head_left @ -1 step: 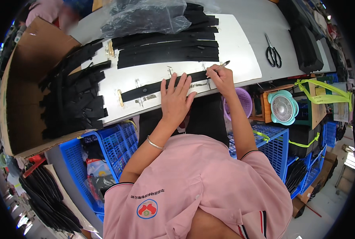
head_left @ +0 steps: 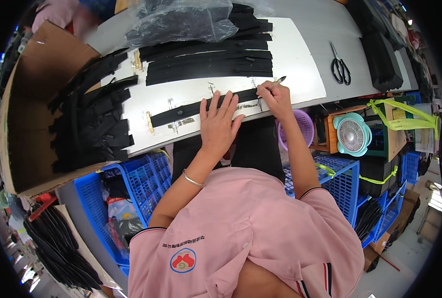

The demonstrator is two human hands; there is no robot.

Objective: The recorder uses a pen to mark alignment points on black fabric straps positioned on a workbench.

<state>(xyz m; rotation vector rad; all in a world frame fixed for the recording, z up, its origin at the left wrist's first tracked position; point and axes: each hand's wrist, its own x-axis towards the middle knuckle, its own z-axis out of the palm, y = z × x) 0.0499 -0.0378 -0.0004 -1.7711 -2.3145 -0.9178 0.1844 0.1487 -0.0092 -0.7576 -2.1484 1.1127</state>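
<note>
Seen from above, a person in a pink shirt [head_left: 251, 233] leans over a work area, both bare forearms reaching forward from the bottom of the view. A thin metal bracelet [head_left: 192, 179] circles the left wrist. The left hand [head_left: 218, 124] lies flat with fingers spread wide, its grip open, pressing down on a long black strap [head_left: 191, 110] that stretches sideways across the near edge of a white board [head_left: 300, 64] on the counter [head_left: 325, 20]. The right hand [head_left: 275, 97] sits just right of the left one, its grip pressed together on a pen [head_left: 277, 81], the fingers pinching it near the right end of the strap, with the pen's upper end pointing up and away to the right. Below the board's near edge are blue plastic crates [head_left: 144, 174], a small purple basket [head_left: 303, 126] and a pale green fan [head_left: 352, 134]. To the left, an open cardboard box [head_left: 27, 89] holds a heap of black straps [head_left: 89, 119]. Farther back on the board lies a neat stack of more black straps [head_left: 208, 57], and beyond it a crumpled clear plastic bag [head_left: 181, 20]. Off to the right on the counter, well apart from the hands, rest black-handled scissors [head_left: 339, 67].
</note>
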